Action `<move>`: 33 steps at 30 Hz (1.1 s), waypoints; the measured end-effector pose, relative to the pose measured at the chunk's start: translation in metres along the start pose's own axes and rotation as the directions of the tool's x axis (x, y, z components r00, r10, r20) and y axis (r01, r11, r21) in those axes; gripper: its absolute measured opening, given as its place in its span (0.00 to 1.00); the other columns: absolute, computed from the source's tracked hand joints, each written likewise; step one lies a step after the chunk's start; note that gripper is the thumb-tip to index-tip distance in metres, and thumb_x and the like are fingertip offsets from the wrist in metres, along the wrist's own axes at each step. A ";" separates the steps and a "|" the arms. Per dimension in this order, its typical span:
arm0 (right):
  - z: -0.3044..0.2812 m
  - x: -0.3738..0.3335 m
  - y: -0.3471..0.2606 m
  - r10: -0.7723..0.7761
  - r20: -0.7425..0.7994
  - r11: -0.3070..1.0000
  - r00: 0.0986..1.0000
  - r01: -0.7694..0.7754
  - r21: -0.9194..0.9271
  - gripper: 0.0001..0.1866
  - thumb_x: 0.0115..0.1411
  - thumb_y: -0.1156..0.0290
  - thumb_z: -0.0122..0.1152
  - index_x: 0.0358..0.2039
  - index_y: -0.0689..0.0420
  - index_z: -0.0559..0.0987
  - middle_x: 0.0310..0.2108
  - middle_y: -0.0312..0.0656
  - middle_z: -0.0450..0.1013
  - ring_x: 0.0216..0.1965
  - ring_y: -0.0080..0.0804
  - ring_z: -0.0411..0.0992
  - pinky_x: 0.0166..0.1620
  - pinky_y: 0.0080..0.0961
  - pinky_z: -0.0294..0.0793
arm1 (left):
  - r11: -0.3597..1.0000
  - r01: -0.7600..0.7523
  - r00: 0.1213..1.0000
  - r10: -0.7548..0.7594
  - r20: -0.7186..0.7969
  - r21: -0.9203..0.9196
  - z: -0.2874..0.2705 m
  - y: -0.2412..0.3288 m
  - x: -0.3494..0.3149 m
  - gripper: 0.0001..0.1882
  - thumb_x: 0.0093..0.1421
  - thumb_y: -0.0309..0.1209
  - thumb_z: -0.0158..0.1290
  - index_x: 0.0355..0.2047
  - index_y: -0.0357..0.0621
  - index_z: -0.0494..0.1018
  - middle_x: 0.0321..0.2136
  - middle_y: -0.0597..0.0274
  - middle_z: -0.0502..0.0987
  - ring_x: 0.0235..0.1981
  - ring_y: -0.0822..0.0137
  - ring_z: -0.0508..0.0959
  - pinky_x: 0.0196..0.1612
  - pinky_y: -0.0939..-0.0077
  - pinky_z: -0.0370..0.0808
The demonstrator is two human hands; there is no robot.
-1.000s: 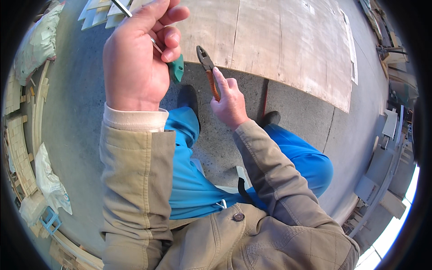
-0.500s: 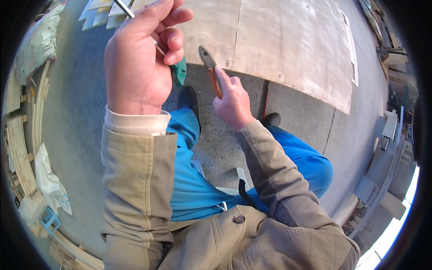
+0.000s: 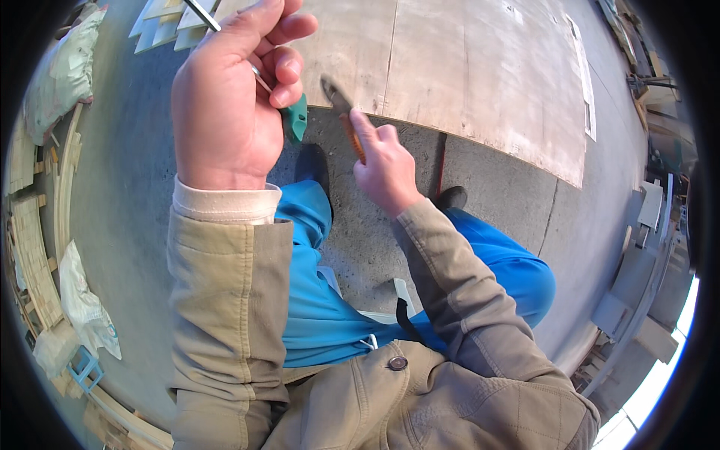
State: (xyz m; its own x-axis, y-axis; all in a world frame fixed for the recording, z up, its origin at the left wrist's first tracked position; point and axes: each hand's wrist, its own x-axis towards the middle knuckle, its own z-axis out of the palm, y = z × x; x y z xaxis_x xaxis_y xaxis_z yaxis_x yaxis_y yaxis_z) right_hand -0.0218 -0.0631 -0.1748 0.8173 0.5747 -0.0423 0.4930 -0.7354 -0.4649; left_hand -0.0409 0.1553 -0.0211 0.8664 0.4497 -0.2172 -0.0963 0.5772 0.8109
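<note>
My left hand is raised close to the view at the upper left, fingers curled around a thin metal rod. The rod slants down through the grip, and a green end piece shows below the fingers; its exact kind is unclear. In my right hand is a pair of pliers with orange handles, its dark metal jaws pointing up and to the left. These jaws appear over the near edge of a wooden board, a short way right of the green piece. Whether they touch anything cannot be made out.
I sit with knees apart in blue trousers before the board, above a concrete floor. Pale wood strips lie at the upper left. White sacks and timber line the left side; boards and metal parts fill the right.
The pliers and my right hand have shifted slightly left, toward the green piece. My left hand keeps its grip on the rod, almost still.
</note>
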 end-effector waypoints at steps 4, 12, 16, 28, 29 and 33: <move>-0.002 -0.001 0.001 -0.040 -0.162 0.992 0.986 0.058 0.110 0.45 0.51 0.77 0.67 0.71 0.47 0.67 0.43 0.51 0.72 0.38 0.52 0.79 0.39 0.44 0.82 | 1.000 -0.013 1.000 0.013 0.012 0.003 0.000 0.002 0.000 0.17 0.69 0.36 0.59 0.49 0.34 0.79 0.39 0.58 0.83 0.24 0.75 0.70 0.24 0.80 0.62; 0.004 0.001 0.009 0.020 -0.119 0.988 0.993 -0.001 0.155 0.46 0.51 0.79 0.66 0.72 0.44 0.67 0.43 0.51 0.73 0.39 0.53 0.78 0.42 0.43 0.81 | 1.000 -0.012 1.000 0.012 0.029 -0.002 0.001 0.000 0.002 0.17 0.69 0.36 0.59 0.49 0.34 0.79 0.39 0.58 0.83 0.24 0.75 0.70 0.24 0.80 0.62; 0.003 -0.001 0.007 -0.004 -0.192 0.977 0.981 0.045 0.208 0.46 0.51 0.79 0.65 0.73 0.44 0.66 0.42 0.51 0.73 0.41 0.54 0.78 0.44 0.43 0.81 | 1.000 -0.006 1.000 0.006 0.012 -0.009 0.001 0.001 0.002 0.17 0.69 0.36 0.59 0.49 0.34 0.79 0.38 0.58 0.83 0.24 0.75 0.70 0.24 0.79 0.62; 0.018 -0.007 0.011 -0.003 -0.173 0.956 0.985 0.054 0.290 0.48 0.50 0.80 0.67 0.73 0.45 0.65 0.45 0.52 0.72 0.40 0.51 0.78 0.42 0.41 0.83 | 1.000 0.011 1.000 -0.011 0.018 -0.001 0.000 0.000 0.001 0.17 0.69 0.37 0.59 0.49 0.34 0.79 0.39 0.58 0.83 0.24 0.75 0.70 0.23 0.80 0.61; 0.021 -0.007 0.013 0.060 -0.039 0.964 0.997 -0.047 0.260 0.47 0.51 0.80 0.67 0.73 0.44 0.65 0.45 0.51 0.72 0.40 0.51 0.78 0.42 0.40 0.83 | 1.000 0.012 1.000 -0.012 0.024 0.000 0.000 0.000 0.000 0.17 0.69 0.37 0.59 0.49 0.34 0.79 0.39 0.58 0.83 0.24 0.75 0.70 0.23 0.80 0.61; 0.026 -0.018 0.016 0.076 -0.196 0.928 0.978 0.003 0.373 0.47 0.52 0.79 0.68 0.73 0.45 0.64 0.44 0.51 0.72 0.42 0.49 0.77 0.43 0.40 0.82 | 1.000 -0.019 0.999 0.020 0.029 -0.002 -0.002 0.002 -0.001 0.17 0.69 0.37 0.59 0.49 0.34 0.80 0.38 0.58 0.83 0.24 0.75 0.70 0.23 0.79 0.61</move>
State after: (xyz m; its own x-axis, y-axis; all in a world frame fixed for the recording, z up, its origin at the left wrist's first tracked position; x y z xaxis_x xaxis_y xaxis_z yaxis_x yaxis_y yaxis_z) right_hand -0.0365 -0.0761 -0.2040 0.8948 0.4360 0.0965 0.3486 -0.5468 -0.7612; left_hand -0.0433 0.1573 -0.0204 0.8782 0.4409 -0.1855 -0.1140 0.5696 0.8140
